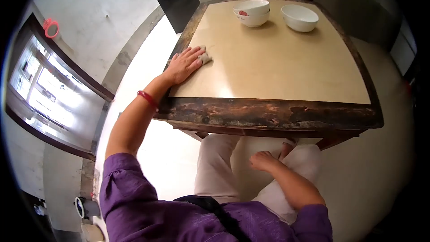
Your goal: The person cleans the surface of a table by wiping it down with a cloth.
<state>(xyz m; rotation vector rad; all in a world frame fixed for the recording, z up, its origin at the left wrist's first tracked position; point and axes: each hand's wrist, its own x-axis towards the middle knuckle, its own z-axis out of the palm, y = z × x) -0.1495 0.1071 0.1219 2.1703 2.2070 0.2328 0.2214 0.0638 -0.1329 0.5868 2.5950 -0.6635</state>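
Observation:
My left hand (182, 66) lies over a greyish cleaning cloth (205, 57), pressing it on the tabletop near the left edge. Bits of the cloth show past the fingertips; the rest is under the palm. A red bangle (148, 101) circles that wrist. Below the table's front edge, my right hand (264, 161) is curled into a loose fist over my lap, apart from the table, and nothing shows in it. The table (277, 71) has a pale yellowish top and a dark, worn wooden border.
Toward the far side stand two stacked white bowls (252, 17), the upper one tilted, with a single white bowl (300, 18) to their right. A dark panel (177, 3) is beyond the far left corner. A bucket (87, 208) stands on the floor at lower left.

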